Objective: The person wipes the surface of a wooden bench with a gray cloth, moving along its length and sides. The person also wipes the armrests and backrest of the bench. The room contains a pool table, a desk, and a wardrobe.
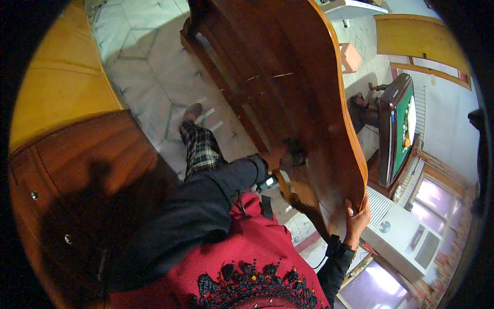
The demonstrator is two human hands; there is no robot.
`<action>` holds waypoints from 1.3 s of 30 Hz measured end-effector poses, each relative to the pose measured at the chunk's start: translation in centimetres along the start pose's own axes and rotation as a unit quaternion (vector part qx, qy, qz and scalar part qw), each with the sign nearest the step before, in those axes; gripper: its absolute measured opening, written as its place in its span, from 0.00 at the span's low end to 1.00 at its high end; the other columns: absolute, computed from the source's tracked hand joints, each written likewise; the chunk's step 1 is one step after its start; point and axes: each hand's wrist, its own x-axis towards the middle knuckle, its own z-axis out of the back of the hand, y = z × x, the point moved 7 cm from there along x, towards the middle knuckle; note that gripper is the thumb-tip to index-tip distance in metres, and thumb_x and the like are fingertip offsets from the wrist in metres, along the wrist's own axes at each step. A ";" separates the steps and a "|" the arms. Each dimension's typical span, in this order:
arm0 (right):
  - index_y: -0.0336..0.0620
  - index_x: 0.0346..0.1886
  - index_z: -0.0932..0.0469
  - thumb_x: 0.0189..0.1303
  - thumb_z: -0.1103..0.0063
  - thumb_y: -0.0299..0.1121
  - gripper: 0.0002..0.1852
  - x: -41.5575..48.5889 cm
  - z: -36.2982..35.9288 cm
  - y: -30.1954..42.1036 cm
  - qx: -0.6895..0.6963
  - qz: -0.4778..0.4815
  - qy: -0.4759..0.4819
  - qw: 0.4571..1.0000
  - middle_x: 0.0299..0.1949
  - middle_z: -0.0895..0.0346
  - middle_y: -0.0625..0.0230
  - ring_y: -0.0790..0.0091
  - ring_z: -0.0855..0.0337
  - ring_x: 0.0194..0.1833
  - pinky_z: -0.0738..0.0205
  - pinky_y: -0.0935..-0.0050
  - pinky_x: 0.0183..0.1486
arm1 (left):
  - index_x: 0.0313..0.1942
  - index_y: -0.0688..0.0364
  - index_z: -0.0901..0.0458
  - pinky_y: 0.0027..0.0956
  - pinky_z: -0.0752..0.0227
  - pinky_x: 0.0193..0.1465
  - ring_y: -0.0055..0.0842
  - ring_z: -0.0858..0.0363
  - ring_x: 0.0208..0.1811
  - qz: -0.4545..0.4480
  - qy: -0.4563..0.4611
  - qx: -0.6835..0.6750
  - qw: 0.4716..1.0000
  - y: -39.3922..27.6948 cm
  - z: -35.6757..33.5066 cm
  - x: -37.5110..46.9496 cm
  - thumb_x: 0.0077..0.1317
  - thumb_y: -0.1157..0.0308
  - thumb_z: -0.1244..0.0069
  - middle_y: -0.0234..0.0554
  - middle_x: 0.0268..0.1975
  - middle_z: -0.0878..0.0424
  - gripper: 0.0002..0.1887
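Note:
A large dark brown wooden furniture panel (285, 92) with a wavy, lighter edge stands tilted in front of me. My right hand (357, 220) grips its curved edge at the near corner, thumb on the inner face. Lower down, my left hand (274, 160) is closed at the rail along the panel's other side. Shade and blur hide most of its fingers. A dark sleeve (185, 216) covers my left arm, and a small device with a bright face (267, 182) sits at that wrist.
Left of me is a brown wooden cabinet (77, 174) with metal knobs, beside a yellow wooden surface (61, 85). A leg in plaid trousers (202, 146) stands on the tiled floor (154, 85). To the right are a green-topped table (397, 154), a white appliance (401, 231) and a pinkish stool (350, 58).

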 end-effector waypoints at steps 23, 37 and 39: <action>0.43 0.74 0.30 0.54 0.28 0.28 0.40 -5.8 3.5 6.5 0.057 0.063 -0.213 0.973 0.71 0.30 0.50 0.44 0.31 0.72 0.39 0.51 0.75 | 0.59 0.65 0.17 0.36 0.20 0.54 0.29 0.14 0.47 0.258 0.190 -0.083 0.944 -19.5 -11.6 -7.2 0.75 0.52 0.45 0.44 0.52 0.11 0.26; 0.45 0.79 0.40 0.71 0.35 0.54 0.41 -21.3 -11.3 2.9 0.769 -0.281 -0.226 0.527 0.72 0.32 0.66 0.63 0.29 0.68 0.31 0.60 0.72 | 0.65 0.72 0.28 0.55 0.20 0.53 0.60 0.13 0.48 -0.126 0.676 0.503 0.524 -29.1 -27.7 -16.3 0.68 0.47 0.42 0.72 0.49 0.15 0.38; 0.45 0.78 0.39 0.71 0.35 0.54 0.41 -21.3 -9.7 2.6 0.770 -0.284 -0.285 0.495 0.72 0.32 0.66 0.62 0.29 0.68 0.31 0.59 0.72 | 0.66 0.65 0.25 0.57 0.20 0.52 0.62 0.14 0.47 -0.164 0.708 0.517 0.451 -31.3 -28.9 -15.9 0.66 0.53 0.41 0.71 0.46 0.14 0.34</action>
